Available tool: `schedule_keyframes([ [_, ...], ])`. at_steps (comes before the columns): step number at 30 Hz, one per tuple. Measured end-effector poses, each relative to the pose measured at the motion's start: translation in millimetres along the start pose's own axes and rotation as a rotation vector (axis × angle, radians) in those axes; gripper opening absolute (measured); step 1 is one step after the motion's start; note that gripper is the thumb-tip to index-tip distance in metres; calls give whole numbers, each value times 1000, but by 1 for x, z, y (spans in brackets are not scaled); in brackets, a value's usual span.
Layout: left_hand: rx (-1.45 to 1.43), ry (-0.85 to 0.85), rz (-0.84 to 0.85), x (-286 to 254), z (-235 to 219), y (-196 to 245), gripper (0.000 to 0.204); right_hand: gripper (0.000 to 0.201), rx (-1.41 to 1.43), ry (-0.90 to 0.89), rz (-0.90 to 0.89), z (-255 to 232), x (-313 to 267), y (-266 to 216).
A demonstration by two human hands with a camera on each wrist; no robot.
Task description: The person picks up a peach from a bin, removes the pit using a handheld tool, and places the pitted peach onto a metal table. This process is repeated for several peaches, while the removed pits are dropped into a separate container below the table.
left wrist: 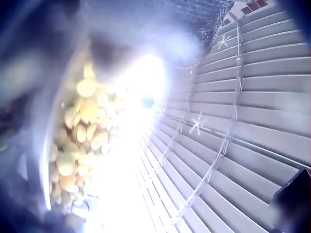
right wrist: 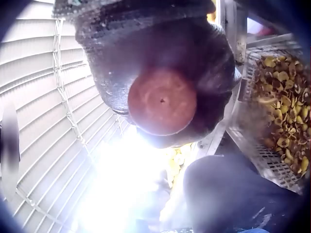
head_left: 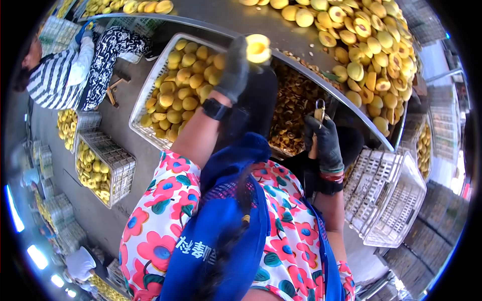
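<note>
My gloved left hand (head_left: 235, 72) holds a yellow peach half (head_left: 258, 48), cut face up with a hollow in its middle, over the metal table's edge. Lower and to the right, my gloved right hand (head_left: 325, 143) grips a pitting tool (head_left: 320, 108) with a looped metal head. The round butt of its wooden handle (right wrist: 162, 101) fills the middle of the right wrist view, the dark glove wrapped round it. Bright glare blurs the left wrist view, where the left glove (left wrist: 160, 29) shows along the top and the peach half is hidden.
A white crate (head_left: 135, 113) of whole peaches stands at my left. Between my legs sits a crate of pits and scraps (head_left: 291, 110). Peach halves (head_left: 374, 50) are heaped on the metal table (head_left: 216, 17). Stacked white crates (head_left: 386, 195) stand at right; another person (head_left: 60, 85) sits at left.
</note>
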State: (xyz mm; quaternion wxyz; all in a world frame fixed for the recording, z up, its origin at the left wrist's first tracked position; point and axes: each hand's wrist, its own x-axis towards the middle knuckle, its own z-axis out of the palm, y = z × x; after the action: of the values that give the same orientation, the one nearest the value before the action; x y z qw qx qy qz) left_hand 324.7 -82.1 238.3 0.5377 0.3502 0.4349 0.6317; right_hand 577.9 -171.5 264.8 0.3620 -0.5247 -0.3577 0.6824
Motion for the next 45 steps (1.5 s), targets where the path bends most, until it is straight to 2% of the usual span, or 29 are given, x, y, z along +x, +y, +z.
schedule_keyframes([
  [2, 425, 96, 240, 5, -44, -5, 41, 20, -29, 17, 43, 3, 3, -2],
  [5, 381, 277, 126, 19, -151, -45, 43, 19, -103, 20, 42, 5, 9, 6],
  [7, 665, 509, 49, 27, -223, -81, 48, 19, -137, 28, 33, 10, 14, 9],
  [9, 966, 578, -45, 35, -296, -110, 54, 18, -206, 12, 77, 10, 21, 14],
  [11, 1046, 759, -115, 27, -309, -102, 57, 18, -266, 3, 100, 17, 25, 18],
  [14, 1158, 743, -225, 42, -326, -84, 63, 19, -330, 26, 131, 19, 31, 24],
  [17, 1271, 574, -159, 65, -389, -128, 58, 22, -355, 73, 178, 27, 38, 26],
  [18, 1463, 460, -196, 72, -390, -130, 49, 22, -343, 86, 193, 25, 40, 30],
  [21, 1213, 451, -393, 65, -395, -132, 47, 24, -335, 121, 220, 27, 45, 34],
  [26, 1474, 386, -196, 62, -391, -139, 47, 22, -318, 122, 235, 21, 55, 51],
  [29, 1468, 353, -253, 69, -397, -143, 49, 20, -297, 123, 252, 19, 57, 59],
  [30, 1507, 341, -156, 68, -403, -147, 47, 18, -317, 110, 259, 18, 59, 62],
  [33, 1508, 320, -161, 72, -426, -161, 46, 11, -344, 67, 218, 21, 64, 57],
  [35, 1570, 256, -362, 82, -411, -140, 46, 11, -456, 95, 146, 18, 68, 63],
  [36, 1588, 367, -194, 83, -394, -134, 44, 9, -467, 117, 215, 22, 65, 52],
  [37, 1679, 478, -77, 89, -363, -116, 37, 9, -405, 106, 206, 21, 63, 47],
  [39, 1607, 574, 318, 103, -292, -72, 30, 9, -283, 84, 189, 15, 57, 41],
  [41, 1417, 407, 728, 120, -223, -41, 27, 9, -327, 100, 167, 9, 56, 40],
  [43, 1205, 197, 835, 139, -143, -25, 27, 9, -424, 96, 76, -1, 59, 49],
  [44, 1163, 66, 815, 150, -108, -21, 30, 10, -427, 88, 162, -2, 58, 44],
  [45, 1120, -62, 795, 162, -75, -22, 33, 8, -430, 101, 85, -3, 58, 48],
])
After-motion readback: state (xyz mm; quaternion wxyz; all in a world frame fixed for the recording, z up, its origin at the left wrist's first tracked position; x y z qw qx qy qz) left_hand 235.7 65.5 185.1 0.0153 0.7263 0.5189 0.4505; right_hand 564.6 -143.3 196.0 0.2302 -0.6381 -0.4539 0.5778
